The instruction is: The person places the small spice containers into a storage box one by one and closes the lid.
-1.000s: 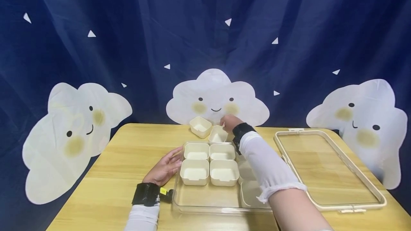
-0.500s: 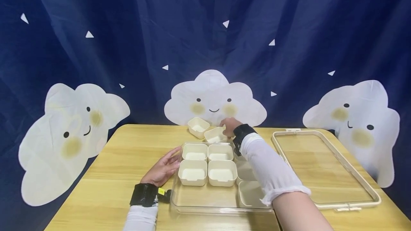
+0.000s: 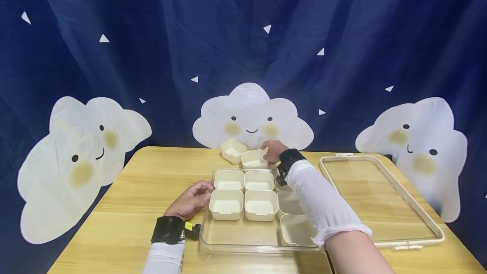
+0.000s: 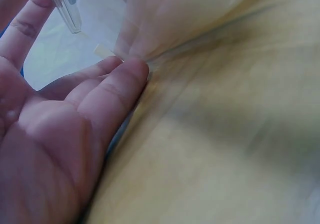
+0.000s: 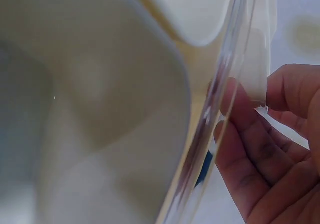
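Note:
At the far edge of the tray, my right hand pinches the right side of a small cream box. In the right wrist view, the thumb and fingers of the right hand meet on that box's edge, partly behind clear plastic. My left hand rests its fingers against the left wall of the clear tray. The left wrist view shows the left hand with bent, loose fingers by the clear plastic. Inside the tray stand several cream boxes; the right forearm hides some.
Another cream box sits tilted behind the tray, beside the pinched one. A clear lid with a cream frame lies on the right of the wooden table. A dark blue curtain with cloud prints hangs behind.
The pinched box has turned and come slightly nearer the tray, beside the other loose box. The left hand stays at the tray's left side, and the whole view has shifted a little.

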The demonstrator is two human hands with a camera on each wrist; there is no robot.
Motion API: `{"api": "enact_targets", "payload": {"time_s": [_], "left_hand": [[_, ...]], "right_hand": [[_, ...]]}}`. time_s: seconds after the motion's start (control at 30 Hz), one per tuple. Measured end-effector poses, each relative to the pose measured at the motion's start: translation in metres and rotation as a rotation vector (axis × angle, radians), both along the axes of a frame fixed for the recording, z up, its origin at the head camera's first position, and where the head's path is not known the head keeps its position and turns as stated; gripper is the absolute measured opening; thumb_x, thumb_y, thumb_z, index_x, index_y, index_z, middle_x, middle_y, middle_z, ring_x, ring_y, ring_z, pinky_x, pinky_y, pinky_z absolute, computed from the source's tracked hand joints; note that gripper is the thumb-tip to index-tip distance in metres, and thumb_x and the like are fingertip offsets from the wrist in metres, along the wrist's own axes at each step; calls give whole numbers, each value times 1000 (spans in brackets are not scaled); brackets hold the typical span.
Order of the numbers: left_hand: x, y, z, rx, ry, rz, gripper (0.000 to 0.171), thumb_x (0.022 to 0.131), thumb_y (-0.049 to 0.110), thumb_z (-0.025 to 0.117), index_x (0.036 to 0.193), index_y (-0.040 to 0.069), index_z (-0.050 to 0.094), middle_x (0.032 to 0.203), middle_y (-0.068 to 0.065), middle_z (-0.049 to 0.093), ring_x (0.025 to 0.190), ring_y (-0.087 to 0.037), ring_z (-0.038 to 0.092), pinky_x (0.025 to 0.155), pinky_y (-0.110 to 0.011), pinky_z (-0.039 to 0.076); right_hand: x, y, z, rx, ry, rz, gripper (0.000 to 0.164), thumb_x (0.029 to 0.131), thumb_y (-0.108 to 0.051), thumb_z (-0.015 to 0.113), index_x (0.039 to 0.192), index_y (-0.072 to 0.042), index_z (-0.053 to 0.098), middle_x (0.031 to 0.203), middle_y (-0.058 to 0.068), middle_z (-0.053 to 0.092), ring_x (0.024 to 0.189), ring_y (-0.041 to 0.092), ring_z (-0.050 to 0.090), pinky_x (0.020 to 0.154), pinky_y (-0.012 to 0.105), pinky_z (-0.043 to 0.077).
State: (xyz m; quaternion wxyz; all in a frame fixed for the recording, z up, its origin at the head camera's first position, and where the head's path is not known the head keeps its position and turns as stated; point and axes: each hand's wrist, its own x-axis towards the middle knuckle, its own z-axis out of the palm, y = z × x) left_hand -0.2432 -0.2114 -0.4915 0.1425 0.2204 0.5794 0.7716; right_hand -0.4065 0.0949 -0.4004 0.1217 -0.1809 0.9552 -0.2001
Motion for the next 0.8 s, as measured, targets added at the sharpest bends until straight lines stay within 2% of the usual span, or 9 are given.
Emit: {"api": "enact_targets", "payload": {"time_s": [0.23,0.43,0.63,0.8], "left_hand": [[1,1,1,-37,-11,14,18,98,0,50,104,15,57,108,-1,53,101,-10,51,84,-22,47],[1,1,4,-62,-6,33,10,99,3,51,105,11,54,115,-4,52,114,-13,47,89,-23,46],[-1,1,3,-88,-12,45,9,99,5,52,104,11,53,119,-7,51,126,-17,38,90,-24,46],[0,1,2,-105,-1,59,8,99,4,51,104,10,52,116,-6,50,118,-12,43,87,-23,46]], "right_hand": [[9,5,10,-31,3,-1,44,84,-3,58,127,3,55,61,0,66,53,10,65,55,20,47],[18,9,20,-47,32,-15,44,85,-5,59,128,2,55,66,0,68,56,11,65,70,25,50],[26,14,28,-88,45,-28,43,85,-7,59,127,2,56,64,-1,68,57,12,65,70,28,50],[38,17,35,-104,75,-46,43,84,-7,58,126,4,57,64,0,67,57,13,65,70,30,51]]}}
